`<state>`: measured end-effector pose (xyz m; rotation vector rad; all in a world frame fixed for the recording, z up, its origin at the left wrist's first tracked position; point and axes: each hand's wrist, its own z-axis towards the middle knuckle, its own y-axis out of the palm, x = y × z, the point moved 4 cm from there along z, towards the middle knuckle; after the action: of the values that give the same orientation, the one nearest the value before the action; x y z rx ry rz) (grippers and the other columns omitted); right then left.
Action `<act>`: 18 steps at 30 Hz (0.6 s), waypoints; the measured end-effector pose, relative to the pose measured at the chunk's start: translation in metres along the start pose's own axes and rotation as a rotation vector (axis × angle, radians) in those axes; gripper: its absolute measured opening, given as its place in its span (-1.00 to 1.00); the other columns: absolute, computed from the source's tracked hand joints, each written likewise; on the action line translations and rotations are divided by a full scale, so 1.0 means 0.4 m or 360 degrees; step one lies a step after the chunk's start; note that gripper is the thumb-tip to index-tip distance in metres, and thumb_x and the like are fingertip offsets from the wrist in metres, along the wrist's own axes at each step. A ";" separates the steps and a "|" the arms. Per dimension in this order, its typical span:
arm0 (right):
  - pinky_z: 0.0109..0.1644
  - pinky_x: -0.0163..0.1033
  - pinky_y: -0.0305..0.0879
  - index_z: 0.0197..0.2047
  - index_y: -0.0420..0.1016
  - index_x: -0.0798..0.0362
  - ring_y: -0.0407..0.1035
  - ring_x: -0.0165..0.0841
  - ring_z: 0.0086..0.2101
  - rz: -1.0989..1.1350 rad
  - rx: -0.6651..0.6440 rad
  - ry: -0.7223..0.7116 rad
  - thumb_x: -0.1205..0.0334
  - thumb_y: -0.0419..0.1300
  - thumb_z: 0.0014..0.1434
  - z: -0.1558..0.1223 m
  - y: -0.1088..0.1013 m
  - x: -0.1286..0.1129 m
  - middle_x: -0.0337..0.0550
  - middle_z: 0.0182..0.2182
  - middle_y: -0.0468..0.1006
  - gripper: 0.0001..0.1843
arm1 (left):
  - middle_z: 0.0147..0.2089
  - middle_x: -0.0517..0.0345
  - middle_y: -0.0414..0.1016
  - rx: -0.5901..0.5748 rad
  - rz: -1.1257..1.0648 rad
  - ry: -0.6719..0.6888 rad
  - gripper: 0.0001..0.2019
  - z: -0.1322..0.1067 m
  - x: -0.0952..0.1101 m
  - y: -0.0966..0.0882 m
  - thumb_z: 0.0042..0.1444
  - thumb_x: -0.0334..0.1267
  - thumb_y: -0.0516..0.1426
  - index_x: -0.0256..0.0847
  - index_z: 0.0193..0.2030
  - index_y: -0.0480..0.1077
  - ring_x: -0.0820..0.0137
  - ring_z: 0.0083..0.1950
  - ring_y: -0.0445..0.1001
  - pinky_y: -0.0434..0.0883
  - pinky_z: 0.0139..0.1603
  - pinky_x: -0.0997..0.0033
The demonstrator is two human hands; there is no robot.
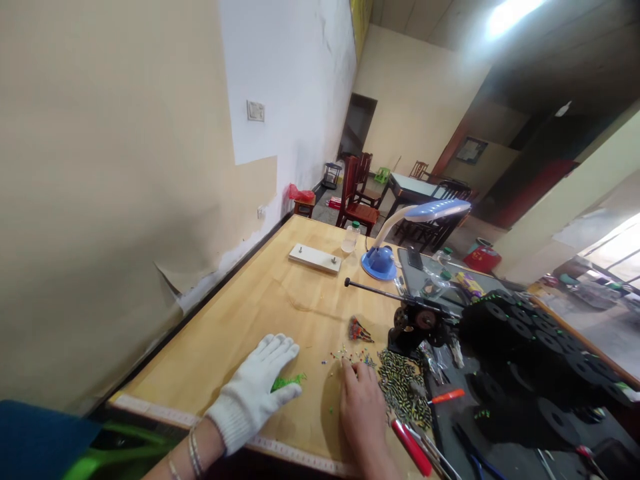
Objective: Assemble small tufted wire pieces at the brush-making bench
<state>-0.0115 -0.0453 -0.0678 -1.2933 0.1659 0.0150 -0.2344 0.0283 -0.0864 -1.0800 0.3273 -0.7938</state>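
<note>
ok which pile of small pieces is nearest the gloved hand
The green pile, by the thumb of the left hand; the multicoloured scatter and black-and-yellow pile lie nearer the bare right hand.

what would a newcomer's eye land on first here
Probably the left hand in its white glove, spread beside small green pieces near the table's front edge. Next, the bare right hand, just left of a heap of small black-and-yellow pieces. Farther back, the blue-and-white lamp stands out.
</note>
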 end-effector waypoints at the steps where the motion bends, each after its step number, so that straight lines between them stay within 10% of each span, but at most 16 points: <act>1: -0.12 -0.20 0.25 0.10 0.45 0.02 0.33 -0.18 -0.15 -0.0001 -0.0009 -0.0008 0.50 0.07 0.21 0.008 0.000 -0.007 -0.04 -0.19 0.48 -0.58 | 0.33 0.02 0.29 0.0007 -0.0014 -0.0005 -0.32 0.000 0.000 0.000 0.11 0.19 0.11 -0.07 0.31 0.23 0.04 0.35 0.21 0.25 0.32 -0.07; 18: -0.10 -0.14 0.22 0.07 0.48 0.05 0.32 -0.15 -0.15 -0.0051 -0.0089 -0.0099 0.51 0.08 0.21 -0.025 0.002 -0.020 -0.04 -0.20 0.48 -0.60 | 0.31 0.01 0.31 0.0003 0.0032 0.0018 -0.34 0.008 0.007 -0.014 0.13 0.18 0.10 -0.09 0.30 0.24 0.05 0.33 0.24 0.29 0.29 -0.08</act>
<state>-0.0209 -0.0541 -0.0701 -1.3495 0.0921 0.0327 -0.2329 0.0269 -0.0797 -1.0690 0.3466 -0.7822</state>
